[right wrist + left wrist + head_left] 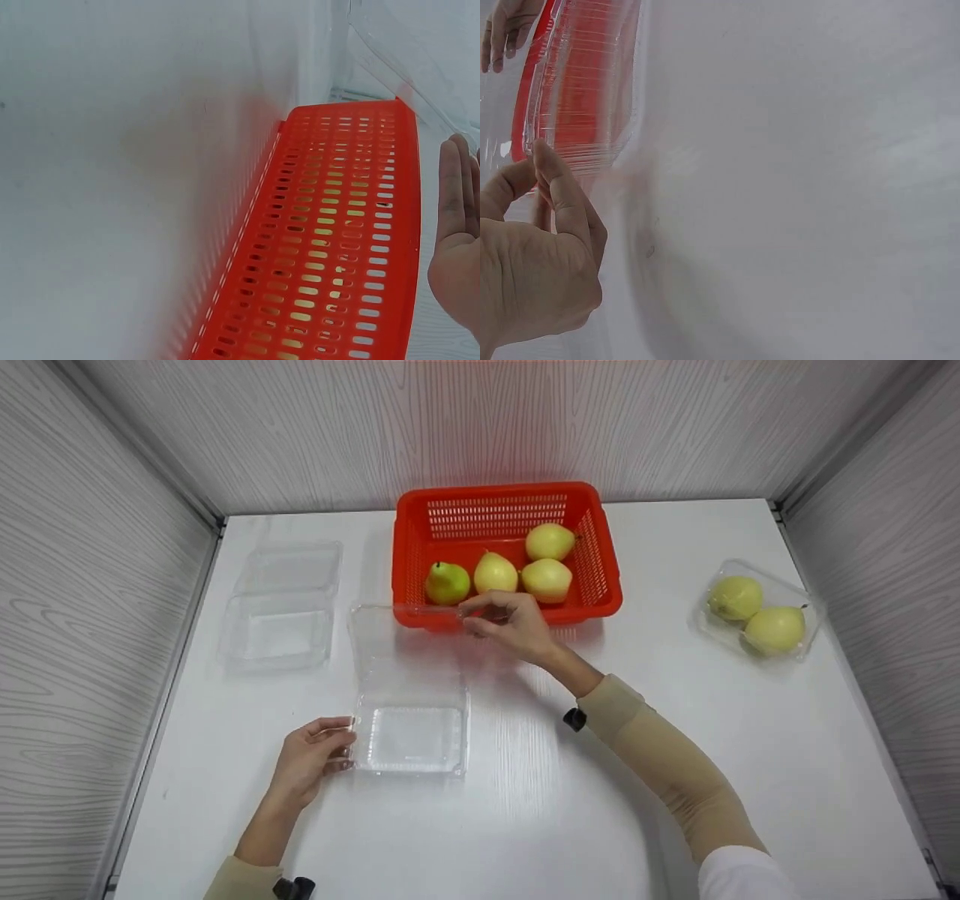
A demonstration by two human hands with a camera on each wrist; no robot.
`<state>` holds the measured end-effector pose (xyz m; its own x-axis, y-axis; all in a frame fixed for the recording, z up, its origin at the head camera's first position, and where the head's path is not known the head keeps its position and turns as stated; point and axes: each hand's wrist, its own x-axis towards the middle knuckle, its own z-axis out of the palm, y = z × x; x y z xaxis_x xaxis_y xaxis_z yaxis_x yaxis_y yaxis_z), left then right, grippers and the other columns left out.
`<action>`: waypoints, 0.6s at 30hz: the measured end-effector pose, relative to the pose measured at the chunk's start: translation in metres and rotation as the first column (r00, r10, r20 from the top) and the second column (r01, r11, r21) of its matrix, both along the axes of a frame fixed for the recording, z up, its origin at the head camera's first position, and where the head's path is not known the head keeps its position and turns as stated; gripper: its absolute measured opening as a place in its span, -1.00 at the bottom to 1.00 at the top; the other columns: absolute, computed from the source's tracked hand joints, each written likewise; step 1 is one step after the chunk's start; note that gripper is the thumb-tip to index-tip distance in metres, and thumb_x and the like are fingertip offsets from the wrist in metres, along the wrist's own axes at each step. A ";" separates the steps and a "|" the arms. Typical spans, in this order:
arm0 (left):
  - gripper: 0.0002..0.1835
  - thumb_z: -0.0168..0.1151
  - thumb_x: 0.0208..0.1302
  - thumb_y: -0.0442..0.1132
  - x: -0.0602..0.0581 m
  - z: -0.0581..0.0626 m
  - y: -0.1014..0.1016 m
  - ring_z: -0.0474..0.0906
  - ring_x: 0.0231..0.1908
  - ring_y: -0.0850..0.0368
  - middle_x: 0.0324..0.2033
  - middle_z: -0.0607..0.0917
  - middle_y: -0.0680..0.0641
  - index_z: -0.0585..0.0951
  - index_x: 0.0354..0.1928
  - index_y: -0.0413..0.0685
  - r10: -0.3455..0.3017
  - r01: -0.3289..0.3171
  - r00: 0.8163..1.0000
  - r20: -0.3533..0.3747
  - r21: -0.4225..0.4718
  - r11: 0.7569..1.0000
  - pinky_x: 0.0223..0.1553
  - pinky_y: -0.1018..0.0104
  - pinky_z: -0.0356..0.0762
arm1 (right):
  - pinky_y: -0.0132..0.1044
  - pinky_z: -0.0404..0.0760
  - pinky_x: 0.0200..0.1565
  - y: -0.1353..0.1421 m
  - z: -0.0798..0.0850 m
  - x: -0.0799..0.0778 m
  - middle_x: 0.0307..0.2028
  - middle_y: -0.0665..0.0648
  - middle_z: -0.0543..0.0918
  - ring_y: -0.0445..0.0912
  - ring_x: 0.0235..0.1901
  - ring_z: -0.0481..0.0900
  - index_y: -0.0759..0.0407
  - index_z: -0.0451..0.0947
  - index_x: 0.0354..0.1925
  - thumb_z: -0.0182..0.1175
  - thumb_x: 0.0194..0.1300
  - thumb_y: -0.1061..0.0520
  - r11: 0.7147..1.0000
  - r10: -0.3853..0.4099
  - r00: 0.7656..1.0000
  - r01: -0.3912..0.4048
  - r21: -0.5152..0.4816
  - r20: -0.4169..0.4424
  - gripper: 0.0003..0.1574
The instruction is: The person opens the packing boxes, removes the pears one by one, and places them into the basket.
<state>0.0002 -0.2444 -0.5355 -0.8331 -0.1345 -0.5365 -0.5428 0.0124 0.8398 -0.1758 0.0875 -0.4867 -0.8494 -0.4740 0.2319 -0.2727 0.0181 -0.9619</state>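
A clear plastic clamshell container (416, 741) stands with its lid (409, 660) raised, in front of and partly over the red basket's near edge. My left hand (309, 757) pinches the left rim of its base; the left wrist view shows that hand's thumb and fingertips (543, 154) meeting on the clear edge. At the lid's upper right corner, my right hand (517, 626) holds the rim between thumb and fingers. Inside the red basket (506, 493) lie a greener pear (448, 583) and several yellow pears (550, 542).
On the left of the white table (540, 825) lies another clear container (277, 634), spread open. A clear container (724, 641) with two yellow pears (776, 630) stands at the right. Wood-grained panels (97, 607) border the table on the left, back and right.
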 end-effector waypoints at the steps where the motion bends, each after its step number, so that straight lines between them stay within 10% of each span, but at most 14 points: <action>1: -0.63 0.32 0.41 -0.36 0.000 0.000 -0.002 0.68 -0.40 0.25 -0.35 0.75 0.08 0.57 0.20 -0.31 0.008 -0.008 1.000 -0.002 -0.006 1.000 -0.35 0.44 0.76 | -0.23 0.85 -0.25 -0.003 0.000 0.000 -0.11 0.43 0.79 -0.13 -0.32 0.80 0.42 0.73 0.01 0.38 0.34 0.38 1.000 0.001 1.000 -0.001 -0.001 -0.003 -0.73; 9: -0.63 0.33 0.43 -0.33 0.007 0.000 -0.025 0.63 -0.37 0.28 -0.36 0.68 0.16 0.60 0.21 -0.27 0.045 -0.045 0.999 -0.007 -0.051 0.998 -0.29 0.45 0.77 | -0.25 0.84 -0.24 -0.029 -0.004 0.001 -0.12 0.43 0.78 0.32 -0.29 0.78 0.43 0.73 0.00 0.38 0.34 0.37 0.999 0.031 0.996 -0.033 -0.017 -0.086 -0.74; 18: -0.72 0.36 0.43 -0.29 0.018 0.001 -0.053 0.62 -0.35 0.30 -0.37 0.69 0.20 0.68 0.13 -0.11 0.075 -0.074 0.997 0.017 -0.067 0.995 -0.29 0.46 0.76 | -0.23 0.85 -0.20 -0.056 -0.006 0.004 -0.09 0.39 0.80 0.10 -0.26 0.82 0.38 0.73 0.04 0.40 0.32 0.37 0.998 0.061 0.996 -0.061 0.001 -0.072 -0.69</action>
<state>0.0181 -0.2977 -0.5345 -0.8088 -0.2320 -0.5405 -0.5607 0.0268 0.8276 -0.1715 0.0315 -0.4924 -0.7999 -0.5243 0.2920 -0.3420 -0.0015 -0.9397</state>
